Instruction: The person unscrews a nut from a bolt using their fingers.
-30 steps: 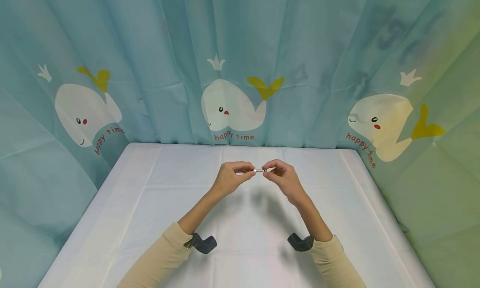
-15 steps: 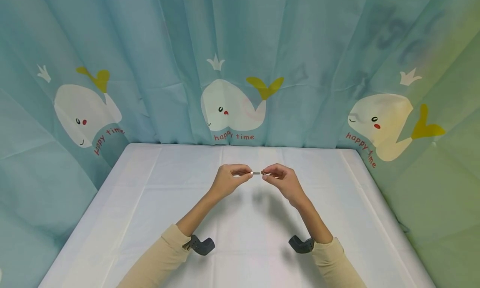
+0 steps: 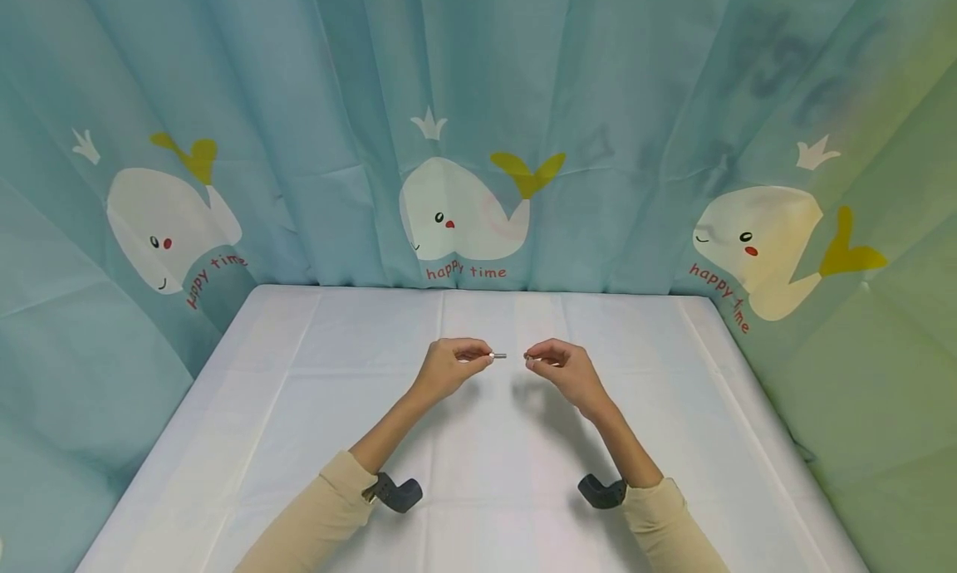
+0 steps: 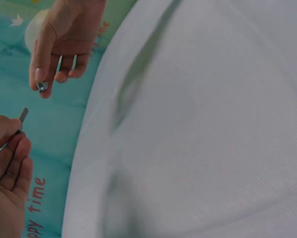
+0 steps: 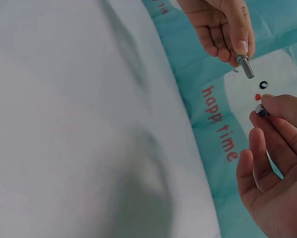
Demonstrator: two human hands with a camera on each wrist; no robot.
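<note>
My left hand [image 3: 446, 368] pinches a metal bolt [image 3: 499, 355] by its head between thumb and forefinger. The threaded shank points right, toward the other hand; in the right wrist view the bolt [image 5: 245, 66] shows its bare end. Between the thumb and forefinger of my right hand [image 3: 570, 374] is a small metal nut [image 5: 261, 110], its hole visible in the left wrist view, where the nut [image 4: 41, 86] sits at the fingertips. Bolt and nut are apart, with a short gap between them. Both hands are held above the table.
A white cloth covers the table [image 3: 478, 473], and the hands cast shadows on it. Blue-green curtains [image 3: 336, 141] printed with whales stand behind and at both sides. A dark wrist camera [image 3: 399, 494] sits on the left wrist, another camera [image 3: 601, 492] on the right.
One second ago the bolt's end met the nut in the right hand. The left hand has since drawn left with the bolt, opening a gap. Both hands have come lower and nearer.
</note>
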